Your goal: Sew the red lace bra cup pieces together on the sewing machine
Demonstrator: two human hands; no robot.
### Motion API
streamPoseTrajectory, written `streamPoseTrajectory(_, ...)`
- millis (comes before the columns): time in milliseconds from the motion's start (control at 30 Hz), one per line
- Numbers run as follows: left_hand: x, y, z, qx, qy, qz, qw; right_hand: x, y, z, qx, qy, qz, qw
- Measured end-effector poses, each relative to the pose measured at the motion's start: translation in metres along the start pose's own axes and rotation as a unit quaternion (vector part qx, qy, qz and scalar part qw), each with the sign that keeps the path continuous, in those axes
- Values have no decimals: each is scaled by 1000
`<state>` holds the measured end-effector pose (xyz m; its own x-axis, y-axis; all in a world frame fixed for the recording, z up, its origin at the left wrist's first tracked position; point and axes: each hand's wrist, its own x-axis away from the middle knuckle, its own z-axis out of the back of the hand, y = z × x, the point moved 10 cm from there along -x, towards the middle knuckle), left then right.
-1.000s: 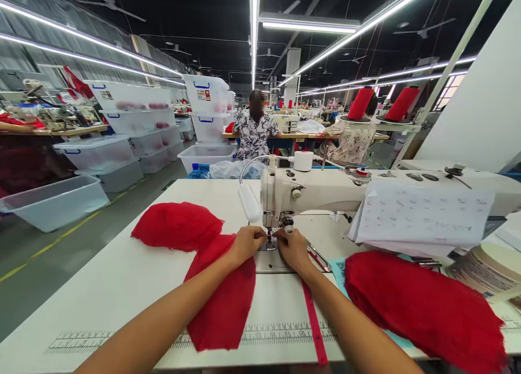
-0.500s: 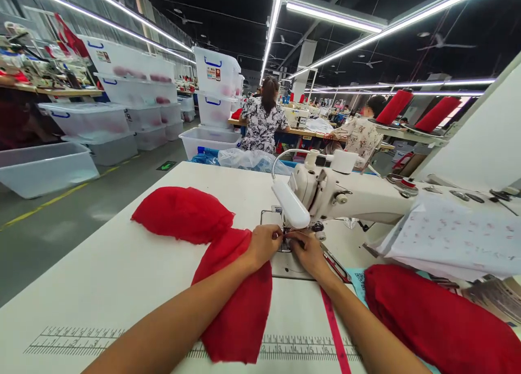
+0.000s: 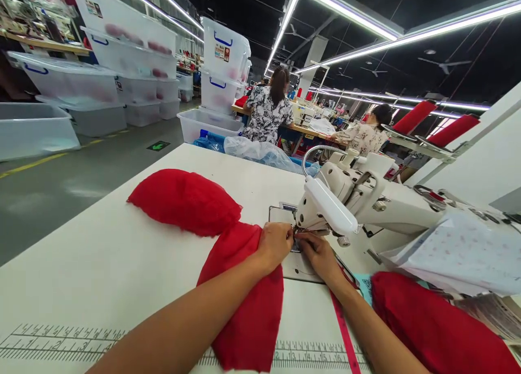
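A strip of red fabric (image 3: 228,238) lies across the white sewing table (image 3: 93,276), running under my left forearm to the needle of the white sewing machine (image 3: 366,205). My left hand (image 3: 275,245) rests on the fabric's edge with its fingers curled and pinched beside the presser foot. My right hand (image 3: 319,254) meets it from the other side, fingers pinched together at the same spot under the machine head. What the fingertips pinch is hidden by the machine's lamp (image 3: 331,205).
A heap of red fabric (image 3: 431,325) lies at the right, below printed paper (image 3: 459,249) draped on the machine. Clear plastic bins (image 3: 101,86) are stacked along the left aisle. Two other people (image 3: 268,111) sit at tables behind. Red thread cones (image 3: 448,130) stand at the right.
The view has swung right and closer to the machine. Both hands stay pinched at the needle, drawn slightly nearer together. The red fabric has not visibly shifted.
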<state>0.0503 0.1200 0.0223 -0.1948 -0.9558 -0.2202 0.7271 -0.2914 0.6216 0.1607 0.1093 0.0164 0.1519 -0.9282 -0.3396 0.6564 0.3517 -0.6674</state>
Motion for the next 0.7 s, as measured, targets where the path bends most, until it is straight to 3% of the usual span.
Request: streamPoseTrajectory(700, 0, 5, -2, -20, -29, -9, 999, 0, -2, -3, -24, -14, -6, 1000)
